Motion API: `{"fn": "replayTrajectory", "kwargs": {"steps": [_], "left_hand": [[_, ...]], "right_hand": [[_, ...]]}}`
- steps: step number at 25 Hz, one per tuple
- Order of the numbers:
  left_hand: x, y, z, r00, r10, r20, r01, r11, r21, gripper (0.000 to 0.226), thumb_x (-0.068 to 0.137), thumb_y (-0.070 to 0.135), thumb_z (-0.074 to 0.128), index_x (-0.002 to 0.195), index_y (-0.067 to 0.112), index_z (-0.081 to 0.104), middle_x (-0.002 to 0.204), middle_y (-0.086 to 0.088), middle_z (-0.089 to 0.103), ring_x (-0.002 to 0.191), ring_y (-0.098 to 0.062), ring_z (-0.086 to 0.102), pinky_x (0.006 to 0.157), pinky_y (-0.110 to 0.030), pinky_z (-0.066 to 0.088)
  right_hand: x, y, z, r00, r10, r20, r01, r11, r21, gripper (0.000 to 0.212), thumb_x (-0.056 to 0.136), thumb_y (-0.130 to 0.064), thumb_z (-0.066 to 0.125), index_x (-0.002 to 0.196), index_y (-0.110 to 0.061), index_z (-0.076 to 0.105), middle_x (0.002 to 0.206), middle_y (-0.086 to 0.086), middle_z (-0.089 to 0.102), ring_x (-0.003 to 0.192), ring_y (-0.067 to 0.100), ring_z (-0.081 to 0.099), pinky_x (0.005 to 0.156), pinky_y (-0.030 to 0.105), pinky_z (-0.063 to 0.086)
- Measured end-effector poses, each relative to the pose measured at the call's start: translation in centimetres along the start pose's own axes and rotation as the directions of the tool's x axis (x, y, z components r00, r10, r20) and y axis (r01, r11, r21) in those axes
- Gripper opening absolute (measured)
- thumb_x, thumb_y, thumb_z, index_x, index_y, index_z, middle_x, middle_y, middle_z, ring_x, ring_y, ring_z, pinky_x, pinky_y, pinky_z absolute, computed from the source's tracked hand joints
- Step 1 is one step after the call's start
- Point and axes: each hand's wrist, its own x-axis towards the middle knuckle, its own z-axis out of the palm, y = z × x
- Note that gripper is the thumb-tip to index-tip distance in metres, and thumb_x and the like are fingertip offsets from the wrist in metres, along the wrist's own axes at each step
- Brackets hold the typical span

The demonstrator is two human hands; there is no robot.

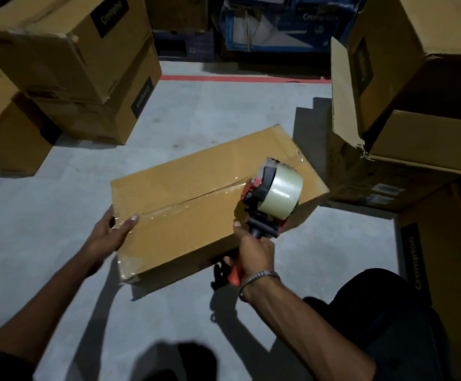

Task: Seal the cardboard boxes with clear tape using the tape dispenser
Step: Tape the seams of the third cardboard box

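Observation:
A closed brown cardboard box (196,171) lies flat on the grey floor in the middle. Clear tape (169,209) runs along its centre seam from the near left end toward the dispenser. My left hand (111,233) rests on the box's left end, thumb pressing the tape down on top. My right hand (254,254) grips the orange handle of the tape dispenser (270,196), which carries a roll of clear tape and sits over the right part of the seam.
Stacked cardboard boxes (81,72) stand at the left. An open box (405,111) and more cartons crowd the right side. Blue printed cartons (278,26) line the back behind a red floor stripe (240,78). My dark-trousered knee (383,312) is at the lower right.

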Motion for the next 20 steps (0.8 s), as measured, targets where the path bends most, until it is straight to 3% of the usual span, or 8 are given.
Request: {"fn": "replayTrajectory", "kwargs": {"steps": [3,5,7,9,11,14,17,20], "left_hand": [[2.0,0.6,-3.2,0.995,-0.028,0.091,0.023,0.998,0.061,0.056,0.091,0.046,0.075,0.143,0.039,0.057,0.132,-0.001,0.069,0.118,-0.025,0.068,0.098,-0.052,0.058],[2.9,1.0,-4.1,0.992,-0.057,0.116,0.043,0.992,0.117,0.055,0.090,0.048,0.077,0.141,0.041,0.058,0.134,-0.001,0.067,0.119,-0.029,0.067,0.098,-0.054,0.057],[3.5,1.6,-3.7,0.992,-0.076,0.104,0.059,0.986,0.155,0.050,0.093,0.040,0.077,0.138,0.036,0.055,0.133,-0.003,0.064,0.119,-0.031,0.064,0.099,-0.051,0.054],[3.8,2.1,-2.4,0.999,-0.037,0.007,0.034,0.971,0.237,0.052,0.095,0.025,0.078,0.139,0.024,0.050,0.130,-0.008,0.062,0.117,-0.035,0.062,0.096,-0.049,0.052],[4.0,2.1,-1.1,0.993,0.057,-0.103,-0.009,0.907,0.422,0.059,0.093,0.018,0.079,0.140,0.011,0.044,0.132,-0.019,0.062,0.120,-0.043,0.060,0.096,-0.053,0.050],[4.5,1.2,-0.5,0.988,0.089,-0.125,0.003,0.802,0.597,0.077,0.093,0.024,0.077,0.150,0.006,0.030,0.139,-0.029,0.056,0.124,-0.053,0.054,0.095,-0.059,0.050],[4.4,1.3,-1.1,0.985,0.057,-0.162,0.066,0.744,0.664,0.067,0.093,0.037,0.077,0.140,0.005,0.040,0.131,-0.031,0.059,0.118,-0.054,0.058,0.090,-0.059,0.052],[3.5,2.8,-0.5,0.966,0.089,-0.241,0.156,0.540,0.827,0.062,0.093,0.037,0.075,0.140,0.008,0.045,0.140,-0.029,0.049,0.130,-0.051,0.047,0.099,-0.063,0.049]], "right_hand": [[3.2,-3.6,-4.0,0.977,-0.182,-0.115,0.164,0.974,-0.154,0.060,0.045,-0.038,0.085,0.099,-0.014,0.075,0.098,0.007,0.079,0.095,0.034,0.074,0.090,0.062,0.058],[3.3,-7.3,-7.0,0.963,-0.240,-0.121,0.200,0.941,-0.272,0.043,0.055,-0.025,0.083,0.094,-0.010,0.077,0.095,0.009,0.080,0.093,0.030,0.075,0.087,0.053,0.060],[3.1,-10.7,-9.1,0.955,-0.277,-0.108,0.237,0.929,-0.283,0.019,0.074,-0.008,0.077,0.093,-0.008,0.076,0.095,0.009,0.079,0.087,0.019,0.072,0.077,0.040,0.052],[3.4,-12.9,-10.2,0.942,-0.312,-0.124,0.260,0.912,-0.318,0.006,0.084,-0.007,0.074,0.088,-0.012,0.072,0.088,0.000,0.073,0.078,0.012,0.064,0.076,0.035,0.048],[4.5,-13.8,-10.4,0.938,-0.314,-0.143,0.247,0.900,-0.358,0.007,0.088,-0.012,0.074,0.086,-0.015,0.068,0.088,-0.003,0.069,0.079,0.012,0.062,0.079,0.035,0.047],[5.6,-13.2,-9.6,0.949,-0.295,-0.110,0.251,0.921,-0.298,0.005,0.084,-0.009,0.076,0.089,-0.008,0.074,0.093,0.003,0.077,0.078,0.016,0.074,0.074,0.033,0.055],[5.9,-11.5,-9.5,0.956,-0.269,-0.118,0.238,0.945,-0.223,0.023,0.078,-0.010,0.078,0.100,-0.005,0.078,0.096,0.010,0.080,0.084,0.025,0.078,0.076,0.040,0.061],[4.1,-10.9,-10.6,0.977,-0.205,-0.062,0.189,0.961,-0.203,0.019,0.083,-0.007,0.075,0.102,-0.005,0.077,0.095,0.010,0.080,0.086,0.026,0.077,0.067,0.036,0.061]]}}
